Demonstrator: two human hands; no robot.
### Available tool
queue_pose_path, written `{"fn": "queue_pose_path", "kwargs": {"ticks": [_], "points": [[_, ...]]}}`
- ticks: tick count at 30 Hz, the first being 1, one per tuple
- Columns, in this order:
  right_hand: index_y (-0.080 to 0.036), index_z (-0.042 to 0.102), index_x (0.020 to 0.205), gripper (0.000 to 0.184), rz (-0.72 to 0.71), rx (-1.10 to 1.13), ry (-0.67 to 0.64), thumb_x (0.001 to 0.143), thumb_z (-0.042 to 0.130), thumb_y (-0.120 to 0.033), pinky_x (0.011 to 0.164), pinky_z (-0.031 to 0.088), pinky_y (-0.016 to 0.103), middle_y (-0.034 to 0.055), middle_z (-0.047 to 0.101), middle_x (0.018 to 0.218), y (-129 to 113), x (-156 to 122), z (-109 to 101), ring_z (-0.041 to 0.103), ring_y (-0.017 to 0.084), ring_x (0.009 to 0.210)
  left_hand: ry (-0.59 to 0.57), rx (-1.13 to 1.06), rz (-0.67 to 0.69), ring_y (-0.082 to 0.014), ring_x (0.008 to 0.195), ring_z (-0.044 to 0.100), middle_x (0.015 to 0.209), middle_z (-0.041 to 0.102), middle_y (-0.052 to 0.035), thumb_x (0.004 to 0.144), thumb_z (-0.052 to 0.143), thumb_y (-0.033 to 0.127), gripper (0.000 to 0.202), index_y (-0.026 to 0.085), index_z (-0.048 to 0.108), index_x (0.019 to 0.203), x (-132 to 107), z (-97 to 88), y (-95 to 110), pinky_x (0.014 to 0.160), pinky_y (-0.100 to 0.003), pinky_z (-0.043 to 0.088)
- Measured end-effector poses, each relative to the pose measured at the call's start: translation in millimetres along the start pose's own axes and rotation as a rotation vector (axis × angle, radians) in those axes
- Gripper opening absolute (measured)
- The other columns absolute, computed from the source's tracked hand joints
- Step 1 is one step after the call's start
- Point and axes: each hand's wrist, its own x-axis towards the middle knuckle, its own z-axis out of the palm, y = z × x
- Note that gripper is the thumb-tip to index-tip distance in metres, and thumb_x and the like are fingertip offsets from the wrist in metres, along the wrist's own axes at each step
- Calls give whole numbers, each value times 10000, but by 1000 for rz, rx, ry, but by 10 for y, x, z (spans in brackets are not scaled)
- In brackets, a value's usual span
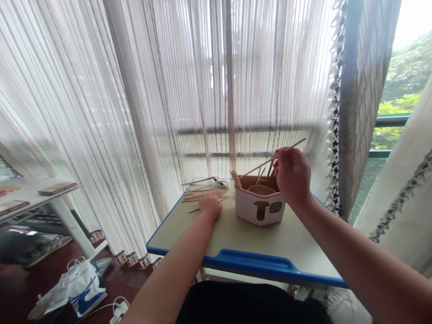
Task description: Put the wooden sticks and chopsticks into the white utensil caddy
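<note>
White card-like box (243,206), brown inside, stands upright right of centre in the frame, on a cream desk (236,240) w/ blue edging. Its front has a T-like cutout (261,210) & a small dark plate (275,207) just right of that. Curved brown divider (261,191) shows inside, near the front wall.

R hand (293,173) is over the box's right end, fingers curled in & closed on a thin wooden stick (299,142); stick slants from upper right of the hand down left, across the box opening. Other sticks show below those fingers, inside the box; can't tell if they're also held. Bunch of sticks (236,179) leans in the box's left end, tops above the rim.

L hand (210,206) is palm down on the desk, approx. mid-frame, left of the box & apart from it, fingers bent at the near edge of a flat stick pile (199,195). One loose stick (193,210) pokes out left from under it; can't tell if it's gripped, fingertips hidden. Metal spoons (221,181) lie just behind the pile.

Pale curtain (202,67) fills most of the upper frame; side table (27,191) at left edge, white bag (79,281) on floor, lower left.
</note>
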Motion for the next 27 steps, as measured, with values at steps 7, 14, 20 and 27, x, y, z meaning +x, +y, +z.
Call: {"fn": "queue_pose_path", "kwargs": {"ticks": [7, 14, 20, 27], "points": [[-177, 573, 799, 301, 137, -50, 49, 876, 424, -427, 501, 412, 246, 6, 568, 616, 174, 270, 61, 522, 109, 521, -16, -7, 21, -306, 1041, 510, 1091, 580, -171, 818, 419, 303, 332, 130, 629, 1008, -19, -13, -44, 841, -444, 399], [-139, 610, 765, 267, 293, 19, -324, 783, 582, -404, 383, 424, 214, 25, 597, 593, 148, 332, 187, 539, 104, 447, -28, -16, 34, -267, 1014, 534, 1070, 588, -143, 862, 382, 283, 306, 168, 634, 991, -6, 13, -54, 833, -416, 410], [-125, 635, 692, 147, 349, 76, -714, 711, 692, -260, 448, 524, 242, 55, 648, 624, 37, 395, 403, 612, 133, 540, -16, -27, 39, -248, 998, 544, 1045, 598, -131, 875, 381, 264, 286, 177, 635, 973, 10, 35, -67, 843, -409, 403], [-183, 690, 716, 77, 209, -225, -1002, 741, 618, -193, 426, 448, 207, 6, 652, 567, -108, 434, 581, 579, 109, 476, 5, -51, 44, -254, 991, 546, 1029, 603, -123, 872, 397, 273, 269, 179, 637, 952, -1, 44, -69, 832, -404, 405]]}}
